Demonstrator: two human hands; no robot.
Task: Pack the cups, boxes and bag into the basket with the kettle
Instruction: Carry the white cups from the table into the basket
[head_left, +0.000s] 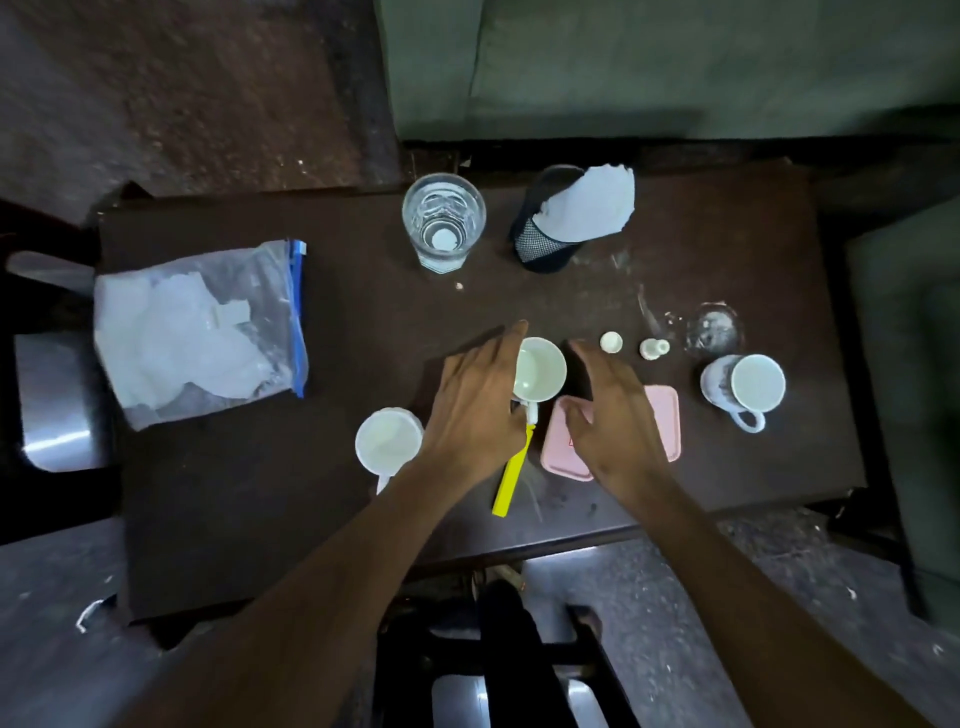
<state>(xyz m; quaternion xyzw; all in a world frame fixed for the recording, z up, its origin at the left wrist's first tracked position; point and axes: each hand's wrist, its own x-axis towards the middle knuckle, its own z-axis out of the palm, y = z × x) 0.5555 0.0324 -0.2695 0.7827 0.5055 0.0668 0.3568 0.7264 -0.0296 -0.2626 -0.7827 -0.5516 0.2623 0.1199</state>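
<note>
White ceramic cup (540, 370) at table centre is flanked by both hands, nothing gripped.

Left hand (480, 410) at 9 o'clock and right hand (610, 415) at 3 o'clock are spread open; the yellow plastic stick (511, 475) at 6 o'clock could be knocked aside. No basket is seen.

A single head-worn wide-angle camera looks steeply down from close above onto a dark table (727, 249), forearms entering from below.
</note>
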